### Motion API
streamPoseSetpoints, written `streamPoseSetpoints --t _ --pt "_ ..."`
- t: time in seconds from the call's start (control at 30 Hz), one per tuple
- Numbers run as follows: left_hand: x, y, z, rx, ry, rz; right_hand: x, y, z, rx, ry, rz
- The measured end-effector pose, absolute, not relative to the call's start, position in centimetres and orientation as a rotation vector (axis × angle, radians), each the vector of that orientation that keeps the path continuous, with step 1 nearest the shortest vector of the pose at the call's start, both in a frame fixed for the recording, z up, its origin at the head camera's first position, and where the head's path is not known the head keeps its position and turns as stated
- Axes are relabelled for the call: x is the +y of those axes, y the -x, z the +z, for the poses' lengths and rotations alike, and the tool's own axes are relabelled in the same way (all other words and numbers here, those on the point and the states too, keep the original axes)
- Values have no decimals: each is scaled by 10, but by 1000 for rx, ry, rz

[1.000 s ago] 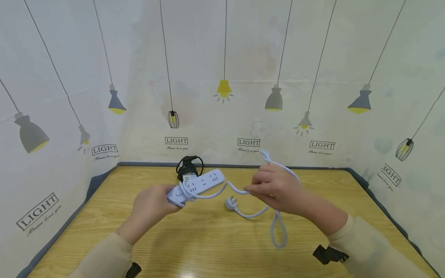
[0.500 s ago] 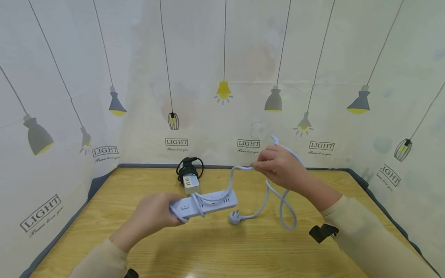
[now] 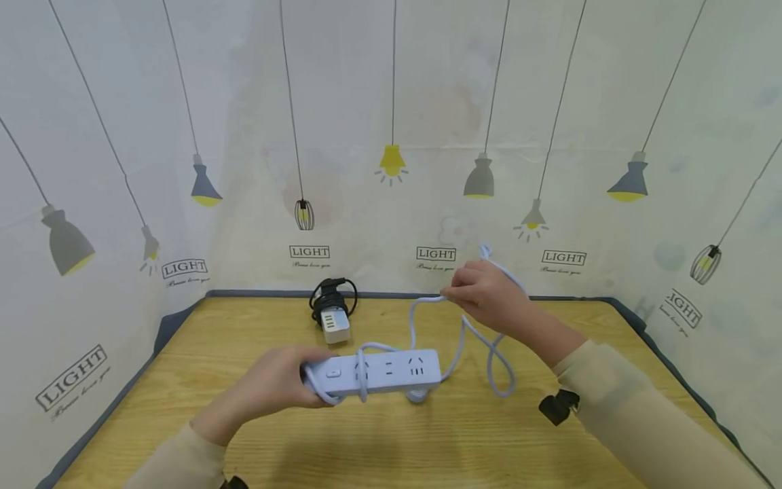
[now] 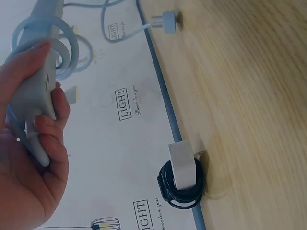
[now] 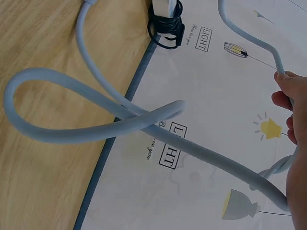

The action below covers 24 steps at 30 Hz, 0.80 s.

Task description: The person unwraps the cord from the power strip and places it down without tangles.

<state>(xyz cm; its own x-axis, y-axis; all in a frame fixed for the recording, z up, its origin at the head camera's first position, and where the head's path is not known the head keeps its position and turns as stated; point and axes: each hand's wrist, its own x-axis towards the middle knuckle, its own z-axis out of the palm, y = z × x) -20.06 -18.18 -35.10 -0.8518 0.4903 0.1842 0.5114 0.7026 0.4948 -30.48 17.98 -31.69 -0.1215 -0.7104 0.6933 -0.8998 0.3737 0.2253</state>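
In the head view a white power strip is held above the table, sockets facing up. My left hand grips its left end, the one with the switch. Its white cord loops loosely around the strip near that end. From there the cord rises to my right hand, which pinches it between thumb and fingers. Beyond the right hand the cord hangs in a twisted loop, large in the right wrist view. The three-pin plug shows in the left wrist view; the strip partly hides it in the head view.
A white multi-port USB charger with black cable wound around it sits at the back of the wooden table. A pale cloth backdrop printed with lamps encloses the back and sides.
The power strip has come down and levelled, turning from its upward slant, and now lies clear of the charger in view. My right hand has risen, drawing the cord up.
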Motion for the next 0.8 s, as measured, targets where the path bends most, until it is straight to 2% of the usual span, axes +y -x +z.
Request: streamPoseSetpoints --t 0.37,0.57,0.8 --pt "-190 213 -347 -2773 750 -1352 188 297 -335 -1998 -1417 186" --pt "-192 216 -340 -2691 457 -1549 193 292 -338 -1964 -1464 163" --pt "-198 219 -334 -2706 145 -1461 192 278 -337 -1963 -1511 135"
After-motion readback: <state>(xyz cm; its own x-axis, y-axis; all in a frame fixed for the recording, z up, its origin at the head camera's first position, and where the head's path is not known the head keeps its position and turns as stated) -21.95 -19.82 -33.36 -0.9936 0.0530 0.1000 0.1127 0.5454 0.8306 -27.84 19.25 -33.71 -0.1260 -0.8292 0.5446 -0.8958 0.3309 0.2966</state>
